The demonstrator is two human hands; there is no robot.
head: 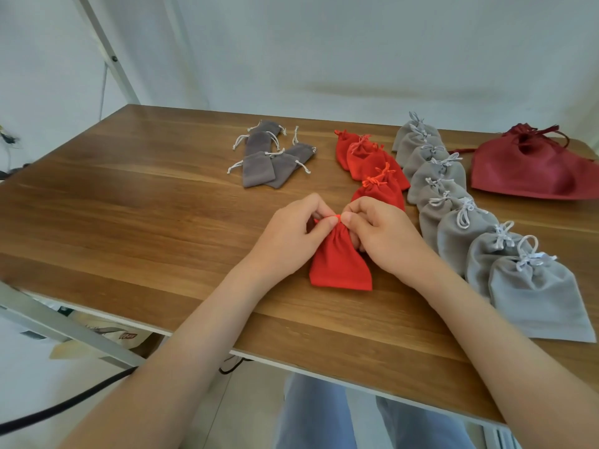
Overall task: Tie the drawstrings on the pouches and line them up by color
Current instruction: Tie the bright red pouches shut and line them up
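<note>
A red pouch [338,264] lies on the wooden table [129,202] in front of me. My left hand [291,234] and my right hand [379,234] pinch its gathered neck from either side; the drawstring is mostly hidden under my fingers. Behind it runs a row of red pouches [372,163] with knotted strings. To their right a long row of light grey pouches [460,215] with tied white cords reaches the table's near right edge. Several small dark grey pouches [269,157] lie in a loose heap at the back centre, strings loose.
A large dark red drawstring bag [531,166] lies at the back right. A white metal frame post [107,50] rises at the left, and a black cable [64,403] runs below the table's front edge. My legs show under the table.
</note>
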